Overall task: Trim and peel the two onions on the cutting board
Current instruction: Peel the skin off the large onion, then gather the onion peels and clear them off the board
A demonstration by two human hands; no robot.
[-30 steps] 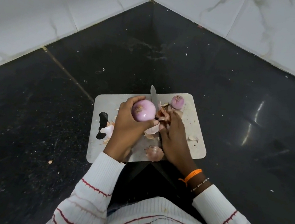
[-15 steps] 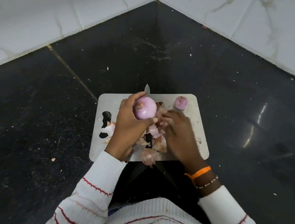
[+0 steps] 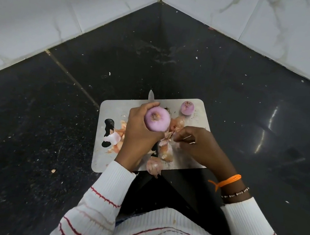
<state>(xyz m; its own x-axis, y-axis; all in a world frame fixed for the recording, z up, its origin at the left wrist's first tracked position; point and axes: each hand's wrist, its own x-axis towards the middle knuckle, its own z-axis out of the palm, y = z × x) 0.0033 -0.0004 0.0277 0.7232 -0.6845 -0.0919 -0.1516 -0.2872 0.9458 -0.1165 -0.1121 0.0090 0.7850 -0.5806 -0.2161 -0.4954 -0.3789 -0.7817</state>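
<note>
Board [image 3: 110,108] lies on the black floor in the wall corner. Left hand [image 3: 139,133] grips the peeled onion [image 3: 157,118], raised over the board's middle; knife [image 3: 151,96] tip shows behind it at the far edge. Right hand [image 3: 196,145] has dropped from the onion to the skins [image 3: 165,149]; grip curled, contents unclear, cannot tell. Second onion [image 3: 187,108] sits at the far right corner, looks peeled. Peeling nearly done. Floor open on both sides.
</note>
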